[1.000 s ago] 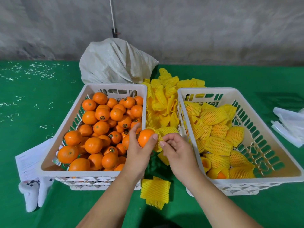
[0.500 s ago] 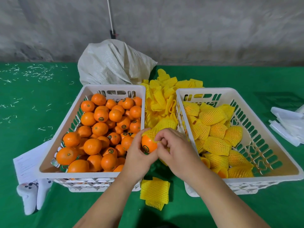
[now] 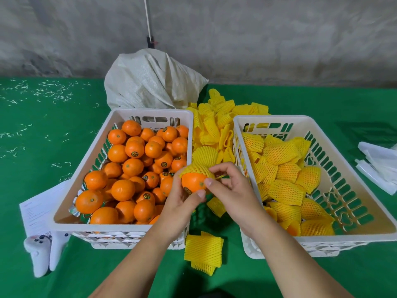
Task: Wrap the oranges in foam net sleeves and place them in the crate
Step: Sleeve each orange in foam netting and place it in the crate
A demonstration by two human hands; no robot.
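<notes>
My left hand (image 3: 182, 203) holds an orange (image 3: 192, 182) between the two crates. A yellow foam net sleeve (image 3: 198, 168) covers the orange's far upper half. My right hand (image 3: 234, 190) pinches the sleeve's near edge at the orange's right side. The left white crate (image 3: 120, 227) is full of bare oranges (image 3: 133, 166). The right white crate (image 3: 365, 233) holds several wrapped oranges (image 3: 285, 173). A heap of loose sleeves (image 3: 217, 127) lies between the crates.
A flat stack of yellow sleeves (image 3: 204, 250) lies on the green table in front of me. A white woven sack (image 3: 150, 82) stands behind the crates. White foam pieces (image 3: 380, 166) lie at the far right, paper (image 3: 40, 207) and a white controller (image 3: 43, 254) at the left.
The orange was bare in my left hand a second ago. My right hand has brought a sleeve onto it and pulled it partway down over the fruit.
</notes>
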